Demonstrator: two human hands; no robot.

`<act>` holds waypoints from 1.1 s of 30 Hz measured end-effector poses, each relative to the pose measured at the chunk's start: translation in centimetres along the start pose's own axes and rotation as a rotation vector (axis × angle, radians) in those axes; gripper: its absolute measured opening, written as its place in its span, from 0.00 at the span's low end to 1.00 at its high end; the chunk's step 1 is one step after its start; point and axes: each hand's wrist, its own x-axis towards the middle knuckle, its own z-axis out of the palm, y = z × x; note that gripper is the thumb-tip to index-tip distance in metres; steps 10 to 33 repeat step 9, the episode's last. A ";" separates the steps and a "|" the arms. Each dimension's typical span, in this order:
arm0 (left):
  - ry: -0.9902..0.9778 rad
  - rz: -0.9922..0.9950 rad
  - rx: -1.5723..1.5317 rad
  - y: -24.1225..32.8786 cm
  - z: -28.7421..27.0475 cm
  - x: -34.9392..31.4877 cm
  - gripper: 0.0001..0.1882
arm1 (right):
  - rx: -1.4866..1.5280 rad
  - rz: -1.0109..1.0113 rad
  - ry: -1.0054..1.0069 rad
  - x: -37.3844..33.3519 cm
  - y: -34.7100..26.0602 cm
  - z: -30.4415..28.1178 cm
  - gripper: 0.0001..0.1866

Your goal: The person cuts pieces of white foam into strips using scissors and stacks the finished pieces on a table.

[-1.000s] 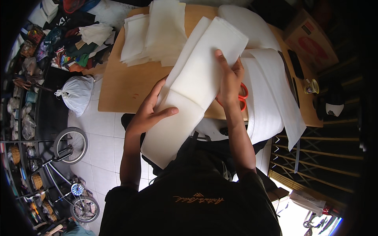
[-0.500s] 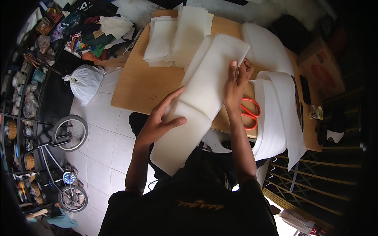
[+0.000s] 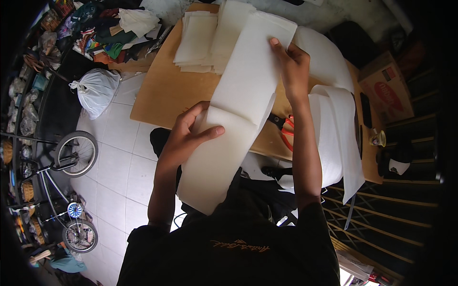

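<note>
A long, translucent white foam sheet point(image 3: 250, 62), creased across its middle, stretches from the table down toward my lap. My left hand point(image 3: 188, 133) grips its left edge near the crease, thumb on top and fingers partly hidden behind. Farther up, my right hand point(image 3: 295, 69) pinches the sheet's right edge, with the thumb lying over its face. Scissors with red-orange handles point(image 3: 287, 133) rest on the table beside my right forearm, partly covered by it. Stacks of similar white sheets point(image 3: 196, 40) lie at the far left of the table, partly behind the held sheet.
The wooden table point(image 3: 160, 90) also bears a large white foam roll point(image 3: 327, 143) at right, its loose end hanging over the edge. A cup point(image 3: 378, 138) and a cardboard box point(image 3: 386, 88) are farther right. On the tiled floor are a white bag point(image 3: 97, 93) and a small bicycle point(image 3: 59, 195).
My right hand has moved up and away with the sheet's far end, drawing the sheet straighter. My left hand stays near the crease. The scissors' blades have come into sight.
</note>
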 end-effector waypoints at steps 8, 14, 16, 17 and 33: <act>0.023 0.014 -0.016 -1.0 0.3 0.9 0.27 | 0.054 0.189 -0.029 2.1 2.0 1.0 0.19; 0.025 0.013 -0.001 -1.2 0.3 1.2 0.28 | 0.027 0.190 -0.008 2.3 2.5 1.1 0.19; 0.025 0.013 -0.001 -1.2 0.3 1.2 0.28 | 0.027 0.190 -0.008 2.3 2.5 1.1 0.19; 0.025 0.013 -0.001 -1.2 0.3 1.2 0.28 | 0.027 0.190 -0.008 2.3 2.5 1.1 0.19; 0.025 0.013 -0.001 -1.2 0.3 1.2 0.28 | 0.027 0.190 -0.008 2.3 2.5 1.1 0.19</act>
